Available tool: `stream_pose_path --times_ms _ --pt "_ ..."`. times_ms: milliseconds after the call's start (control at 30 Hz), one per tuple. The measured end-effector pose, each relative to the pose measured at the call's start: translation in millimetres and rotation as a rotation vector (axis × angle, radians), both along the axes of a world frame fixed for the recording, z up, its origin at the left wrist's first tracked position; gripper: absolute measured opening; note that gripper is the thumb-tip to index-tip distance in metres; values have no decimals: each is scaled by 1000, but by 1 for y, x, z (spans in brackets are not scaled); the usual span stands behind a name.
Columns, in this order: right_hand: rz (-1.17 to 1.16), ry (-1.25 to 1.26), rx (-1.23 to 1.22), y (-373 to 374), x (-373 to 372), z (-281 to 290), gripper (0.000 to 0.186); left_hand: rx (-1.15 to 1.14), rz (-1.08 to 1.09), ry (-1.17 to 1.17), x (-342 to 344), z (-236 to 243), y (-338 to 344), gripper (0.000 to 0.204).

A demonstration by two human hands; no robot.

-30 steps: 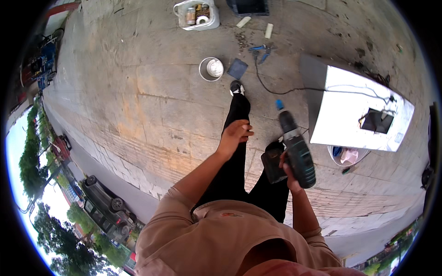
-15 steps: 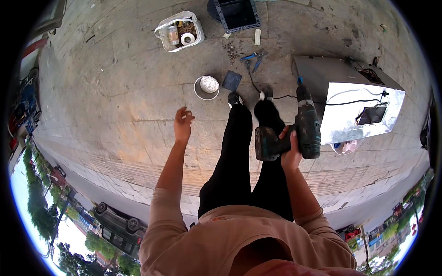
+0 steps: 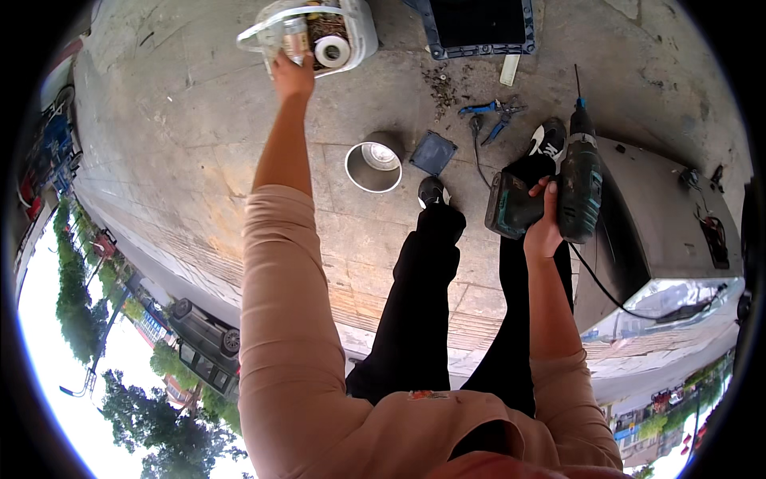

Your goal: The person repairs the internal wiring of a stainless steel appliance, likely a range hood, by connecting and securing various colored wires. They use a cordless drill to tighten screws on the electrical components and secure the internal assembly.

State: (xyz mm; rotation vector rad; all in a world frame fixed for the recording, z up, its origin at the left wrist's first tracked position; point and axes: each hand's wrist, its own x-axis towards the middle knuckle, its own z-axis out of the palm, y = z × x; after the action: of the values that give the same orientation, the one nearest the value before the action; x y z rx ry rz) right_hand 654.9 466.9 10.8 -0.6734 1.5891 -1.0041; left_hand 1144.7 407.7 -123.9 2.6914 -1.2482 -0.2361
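My right hand (image 3: 546,227) is wrapped round the grip of a cordless drill (image 3: 580,188). The drill is dark with teal parts, and a long thin bit points away from me. Its battery lies left of the hand. At the far left, my left hand (image 3: 292,78) reaches to the near rim of a white plastic bucket (image 3: 361,40), fingers apart at the lower end of a jar (image 3: 296,38). Whether the fingertips press on the jar or the rim is hard to see. Beside the jar, a white tape roll (image 3: 332,51) lies on small loose pieces in the bucket.
A metal pot (image 3: 373,166) and a dark square plate (image 3: 433,152) rest on the paving. Beyond are blue-handled pliers (image 3: 499,118) and a black crate (image 3: 479,32). A metal cabinet (image 3: 670,215) with a black cable (image 3: 602,289) stands at the right, beside my foot.
My left hand has moved forward from over the bare paving to the bucket. The drill, still in my right hand, has shifted right and forward. My right foot has stepped forward beside the cabinet.
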Motion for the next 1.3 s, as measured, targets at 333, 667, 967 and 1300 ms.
stream_pose_path --times_ms 333,667,967,1300 --pt "-184 -150 281 -8 -13 -18 14 477 279 -140 41 -80 -35 95" --pt "-189 -173 295 -10 -10 -15 16 -166 296 -40 4 -19 5 86" --pt "-309 -217 318 -19 -8 -12 14 233 -589 687 -275 -2 37 64" --pt "-421 -234 325 -36 -26 -3 11 595 -717 323 -399 -143 30 73"
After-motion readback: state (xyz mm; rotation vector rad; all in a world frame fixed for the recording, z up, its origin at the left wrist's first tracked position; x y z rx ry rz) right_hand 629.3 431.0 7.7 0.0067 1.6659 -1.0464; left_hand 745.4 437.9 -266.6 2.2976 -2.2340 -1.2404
